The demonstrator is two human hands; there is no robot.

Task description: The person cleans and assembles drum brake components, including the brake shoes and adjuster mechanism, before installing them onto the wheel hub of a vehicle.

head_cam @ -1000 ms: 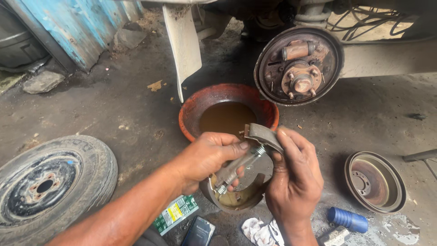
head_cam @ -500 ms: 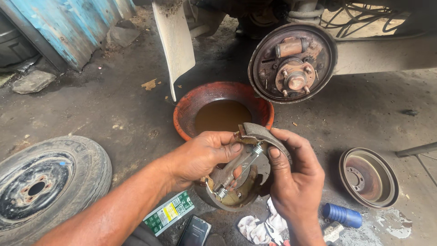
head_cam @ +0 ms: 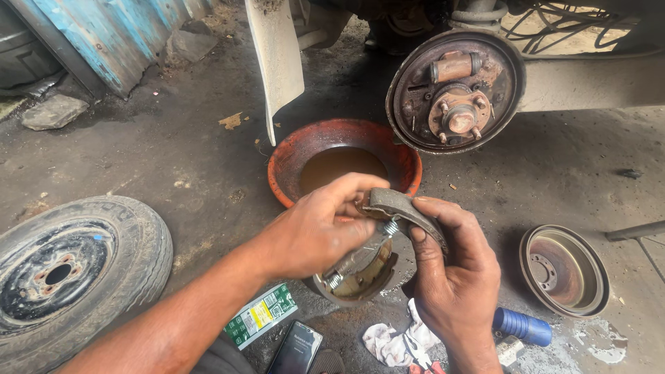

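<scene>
Both hands hold a pair of curved grey brake shoes (head_cam: 388,228) joined by a coil spring, just above the oily ground. My left hand (head_cam: 315,228) wraps over the left shoe and the spring. My right hand (head_cam: 454,270) grips the upper shoe from the right, thumb on its lining. Behind them stands an orange basin (head_cam: 298,149) of brown liquid. Further back hangs the bare rusty brake backing plate with hub and studs (head_cam: 455,90) on the vehicle's axle.
A removed wheel with tyre (head_cam: 69,270) lies at the left. A brake drum (head_cam: 564,270) rests at the right. A blue handle (head_cam: 523,325), a white rag (head_cam: 391,343), a phone (head_cam: 294,350) and a green packet (head_cam: 260,315) lie near me. A white mud flap (head_cam: 276,55) hangs down.
The view has shifted a little; both hands still hold the brake shoes and have turned them slightly, with the right thumb now pressed on the upper shoe.
</scene>
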